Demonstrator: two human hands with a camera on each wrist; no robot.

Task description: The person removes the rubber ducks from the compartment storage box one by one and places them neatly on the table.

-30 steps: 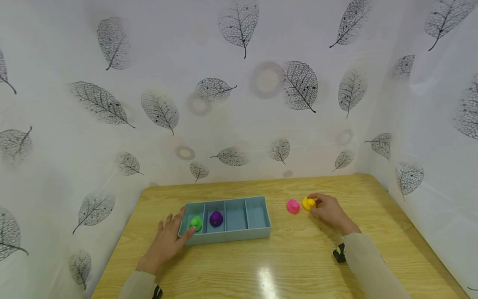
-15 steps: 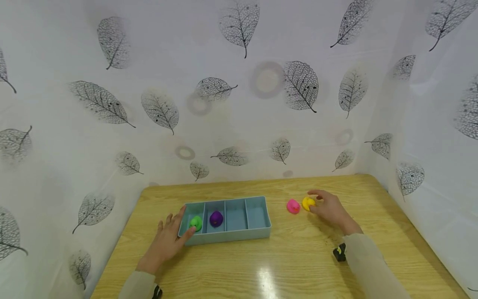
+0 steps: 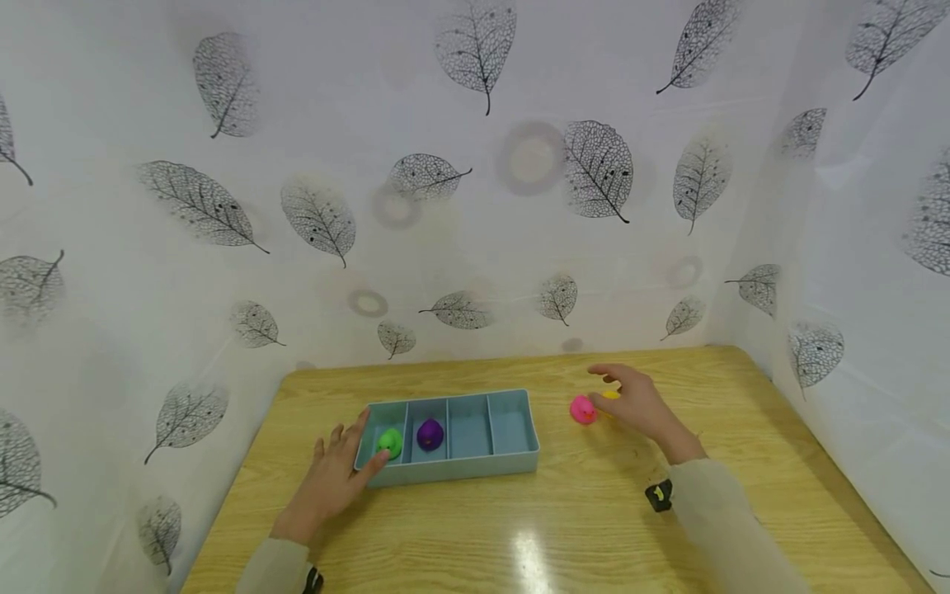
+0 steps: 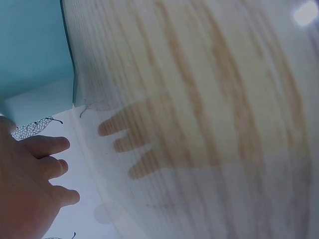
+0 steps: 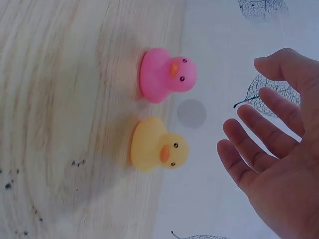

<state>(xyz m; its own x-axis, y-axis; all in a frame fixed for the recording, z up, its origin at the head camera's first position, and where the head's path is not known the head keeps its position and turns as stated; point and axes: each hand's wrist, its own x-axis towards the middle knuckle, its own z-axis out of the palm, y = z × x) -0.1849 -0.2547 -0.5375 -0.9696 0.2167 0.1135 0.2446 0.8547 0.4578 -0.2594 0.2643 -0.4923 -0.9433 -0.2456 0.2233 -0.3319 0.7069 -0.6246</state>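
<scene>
Two rubber ducks, one pink (image 5: 162, 77) and one yellow (image 5: 149, 144), stand side by side on the table. Above them hovers my right hand (image 3: 640, 403), fingers spread and holding nothing; in the head view it partly covers the yellow duck (image 3: 611, 396). At the left end of a blue tray (image 3: 453, 470) with several compartments, my left hand (image 3: 330, 478) rests against the rim with fingers extended. A green duck (image 3: 389, 443) sits in the leftmost compartment and a purple duck (image 3: 430, 434) in the one beside it. The left wrist view catches the left hand (image 4: 27, 184) near the tray's corner (image 4: 40, 94).
The wooden table (image 3: 475, 536) ends at a pale backdrop (image 3: 475, 247) with printed leaves, which also rises at both sides. Dark specks (image 5: 10, 185) mark the table near the ducks.
My right hand has come off the yellow duck, rising and shifting left over it toward the pink duck. The yellow duck stays on the table. Left hand and tray have not moved.
</scene>
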